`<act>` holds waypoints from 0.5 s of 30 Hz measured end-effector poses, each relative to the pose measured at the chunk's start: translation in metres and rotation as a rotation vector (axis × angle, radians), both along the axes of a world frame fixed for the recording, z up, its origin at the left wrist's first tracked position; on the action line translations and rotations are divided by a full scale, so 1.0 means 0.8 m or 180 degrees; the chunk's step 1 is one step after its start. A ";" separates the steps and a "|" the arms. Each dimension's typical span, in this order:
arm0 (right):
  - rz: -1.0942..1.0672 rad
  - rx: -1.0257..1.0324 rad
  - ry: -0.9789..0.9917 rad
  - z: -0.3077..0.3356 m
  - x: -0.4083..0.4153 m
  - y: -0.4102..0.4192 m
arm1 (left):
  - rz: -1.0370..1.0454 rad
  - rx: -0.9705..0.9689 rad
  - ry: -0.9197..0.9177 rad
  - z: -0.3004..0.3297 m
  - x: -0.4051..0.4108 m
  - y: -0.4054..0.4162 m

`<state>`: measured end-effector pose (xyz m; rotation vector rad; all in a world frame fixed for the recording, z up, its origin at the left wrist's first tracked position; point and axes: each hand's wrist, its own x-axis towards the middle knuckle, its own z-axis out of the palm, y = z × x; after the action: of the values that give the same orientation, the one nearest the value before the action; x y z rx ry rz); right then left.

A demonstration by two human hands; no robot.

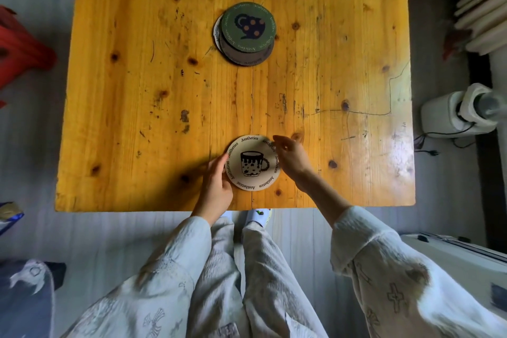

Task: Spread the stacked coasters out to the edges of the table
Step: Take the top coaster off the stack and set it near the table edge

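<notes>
Head view: my left hand (216,186) and right hand (292,159) pinch opposite rims of the cream coaster (252,162) near the table (137,90) front edge; best slide it flat, stack (245,33) stays mid-table.

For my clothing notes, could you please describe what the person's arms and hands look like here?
Both hands, left hand and right hand, are bare, with no gloves. Each arm wears a loose, pale, crinkled long sleeve, printed with dark outlined cross-like motifs near the upper arm.
</notes>
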<state>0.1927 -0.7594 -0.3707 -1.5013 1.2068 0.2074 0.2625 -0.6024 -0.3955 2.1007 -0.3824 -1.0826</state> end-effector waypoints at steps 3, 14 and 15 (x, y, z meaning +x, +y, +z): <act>0.0022 -0.0072 0.0003 0.001 -0.005 0.007 | 0.0000 0.0078 0.0088 0.004 -0.002 0.007; 0.0074 -0.0063 0.0127 0.006 -0.029 0.027 | -0.0061 0.0304 0.0233 0.020 -0.015 0.016; 0.0070 -0.0031 0.0118 0.007 -0.031 0.029 | -0.0055 0.0318 0.0249 0.022 -0.016 0.017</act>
<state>0.1676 -0.7361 -0.3654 -1.5257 1.2228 0.2454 0.2497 -0.5886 -0.3778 2.1379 -0.3151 -1.2126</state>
